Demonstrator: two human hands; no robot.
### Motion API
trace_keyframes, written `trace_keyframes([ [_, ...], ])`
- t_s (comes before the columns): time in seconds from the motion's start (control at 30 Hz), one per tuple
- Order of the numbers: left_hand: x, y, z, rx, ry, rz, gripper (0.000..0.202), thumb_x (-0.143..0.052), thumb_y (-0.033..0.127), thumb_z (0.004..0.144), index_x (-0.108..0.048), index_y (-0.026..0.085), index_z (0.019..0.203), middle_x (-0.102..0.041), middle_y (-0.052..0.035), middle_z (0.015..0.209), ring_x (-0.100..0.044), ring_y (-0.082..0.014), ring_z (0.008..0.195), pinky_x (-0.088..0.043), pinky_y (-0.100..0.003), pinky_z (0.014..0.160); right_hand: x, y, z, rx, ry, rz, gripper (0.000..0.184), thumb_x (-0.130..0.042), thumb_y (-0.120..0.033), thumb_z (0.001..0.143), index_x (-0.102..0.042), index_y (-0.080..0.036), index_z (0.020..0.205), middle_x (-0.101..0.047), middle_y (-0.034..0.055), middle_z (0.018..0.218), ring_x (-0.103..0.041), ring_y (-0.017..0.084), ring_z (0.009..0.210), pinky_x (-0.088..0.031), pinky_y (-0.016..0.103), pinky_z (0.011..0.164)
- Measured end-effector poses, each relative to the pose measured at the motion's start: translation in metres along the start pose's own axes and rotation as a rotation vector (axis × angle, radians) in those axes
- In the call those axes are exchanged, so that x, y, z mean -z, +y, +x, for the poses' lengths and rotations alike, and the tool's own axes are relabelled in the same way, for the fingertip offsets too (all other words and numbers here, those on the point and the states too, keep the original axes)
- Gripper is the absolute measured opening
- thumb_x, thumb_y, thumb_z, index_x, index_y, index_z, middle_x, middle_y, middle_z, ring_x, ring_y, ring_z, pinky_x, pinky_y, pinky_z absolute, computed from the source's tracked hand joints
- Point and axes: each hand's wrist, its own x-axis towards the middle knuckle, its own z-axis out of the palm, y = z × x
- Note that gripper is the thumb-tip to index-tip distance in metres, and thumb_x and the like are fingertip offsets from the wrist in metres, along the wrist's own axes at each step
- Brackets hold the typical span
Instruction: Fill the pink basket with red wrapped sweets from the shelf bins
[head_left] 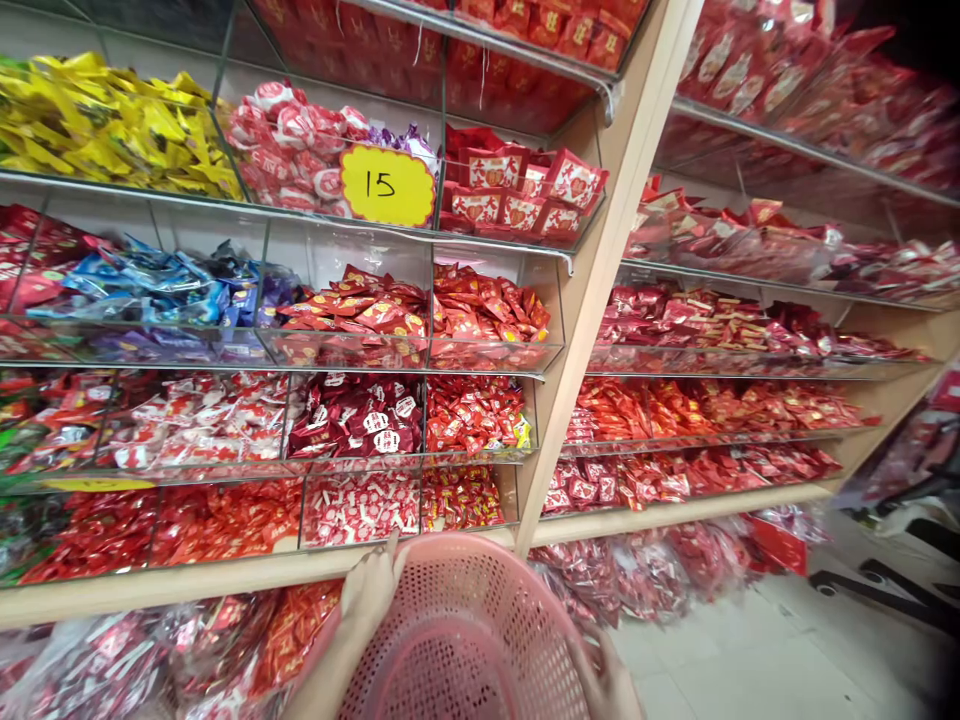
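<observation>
**While Both Hands Keep to a Pink Basket [465, 640], Sweets Fill the Shelves**

Where the view drops to its bottom edge, the pink basket sits low and central, a round plastic one with walls full of small holes. It is held in front of the lowest wooden shelf board [225, 575]. The left hand [371, 590] is on the basket's left rim, its fingers pressed together and curled over the edge, with the forearm running down out of the frame. The right hand [611, 685] lies against the outer wall on the basket's right side. The frame cuts it off, so whether its fingers close on the rim cannot be told.

Behind the basket, clear-fronted bins rise in rows, most of them packed with red-wrapped sweets [480, 305]. At the upper left is a bin of yellow-wrapped sweets [97, 125], and below it a bin of blue-wrapped ones [150, 285]. A yellow tag [388, 185] marked "15" hangs on the front of an upper bin. A pale wooden upright [600, 270] divides this rack from a second one to the right, also stocked in red. Clear bags of sweets [150, 660] are heaped under the lowest shelf, just left of the basket. Light floor tiles [787, 650] show at the lower right.
</observation>
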Motion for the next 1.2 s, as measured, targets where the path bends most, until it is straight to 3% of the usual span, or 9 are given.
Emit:
trace_keyframes([
  [0.2, 0.0, 0.004, 0.0, 0.008, -0.006, -0.003, 0.053, -0.019, 0.04, 0.095, -0.039, 0.018, 0.139, -0.069, -0.0154, 0.107, -0.066, -0.0259, 0.097, -0.049, -0.038, 0.08, 0.001, 0.024, 0.008, 0.191, 0.056, -0.138, 0.048, -0.051, -0.062, 0.074, -0.062, -0.025, 0.102, -0.071, 0.0096, 0.106, -0.066, 0.028, 0.1, -0.055, 0.035, 0.083],
  [0.3, 0.001, 0.003, 0.002, 0.011, -0.009, 0.011, 0.052, -0.02, 0.038, 0.095, -0.039, 0.016, 0.139, -0.068, -0.0154, 0.108, -0.066, -0.0265, 0.097, -0.05, -0.038, 0.079, 0.0, 0.005, 0.025, 0.383, 0.137, -0.2, 0.05, -0.048, -0.056, 0.08, -0.057, -0.021, 0.115, -0.066, 0.012, 0.115, -0.062, 0.028, 0.107, -0.052, 0.04, 0.09],
  [0.37, 0.002, 0.001, 0.003, 0.018, -0.031, 0.036, 0.053, -0.02, 0.037, 0.095, -0.038, 0.015, 0.14, -0.069, -0.0152, 0.105, -0.066, -0.0269, 0.095, -0.05, -0.038, 0.079, 0.003, -0.04, 0.045, 0.537, 0.128, -0.248, 0.05, -0.05, -0.049, 0.083, -0.05, -0.02, 0.124, -0.062, 0.0122, 0.121, -0.059, 0.026, 0.112, -0.05, 0.041, 0.094],
  [0.5, 0.006, 0.0, 0.004, 0.017, -0.065, 0.078, 0.053, -0.018, 0.034, 0.095, -0.035, 0.015, 0.141, -0.068, -0.016, 0.107, -0.066, -0.0267, 0.096, -0.05, -0.037, 0.079, 0.01, -0.171, 0.096, 0.902, 0.029, -0.308, 0.048, -0.049, -0.035, 0.088, -0.04, -0.023, 0.133, -0.057, 0.0108, 0.124, -0.05, 0.025, 0.118, -0.044, 0.044, 0.099],
  [0.57, 0.006, 0.001, 0.003, 0.024, -0.079, 0.084, 0.052, -0.016, 0.031, 0.095, -0.033, 0.016, 0.142, -0.068, -0.0158, 0.108, -0.066, -0.0258, 0.096, -0.051, -0.037, 0.078, 0.004, -0.227, 0.12, 1.013, -0.052, -0.352, 0.046, -0.048, -0.031, 0.089, -0.038, -0.024, 0.133, -0.054, 0.0107, 0.124, -0.049, 0.025, 0.118, -0.043, 0.045, 0.099],
  [0.67, 0.001, 0.001, 0.003, 0.034, -0.082, 0.078, 0.053, -0.015, 0.03, 0.095, -0.031, 0.016, 0.143, -0.068, -0.0158, 0.107, -0.066, -0.0256, 0.096, -0.051, -0.037, 0.078, -0.014, -0.273, 0.148, 1.063, -0.163, -0.48, 0.043, -0.054, -0.031, 0.086, -0.044, -0.022, 0.127, -0.054, 0.0104, 0.119, -0.051, 0.025, 0.11, -0.045, 0.044, 0.093],
  [0.83, -0.01, -0.004, 0.006, 0.027, -0.082, 0.086, 0.053, -0.015, 0.028, 0.094, -0.031, 0.016, 0.143, -0.068, -0.0147, 0.107, -0.065, -0.0247, 0.096, -0.051, -0.037, 0.08, -0.038, -0.279, 0.168, 1.077, -0.258, -0.629, 0.043, -0.064, -0.03, 0.079, -0.048, -0.018, 0.117, -0.057, 0.0085, 0.109, -0.053, 0.024, 0.1, -0.046, 0.039, 0.086],
  [1.2, -0.019, -0.009, 0.007, -0.029, -0.115, 0.246, 0.063, -0.019, 0.004, 0.085, -0.03, 0.028, 0.143, -0.062, -0.0139, 0.121, -0.063, -0.0218, 0.103, -0.052, -0.033, 0.082, -0.051, -0.266, 0.173, 1.093, -0.198, -0.679, 0.049, -0.061, -0.021, 0.079, -0.041, -0.02, 0.124, -0.054, 0.0088, 0.109, -0.052, 0.024, 0.097, -0.045, 0.038, 0.085],
])
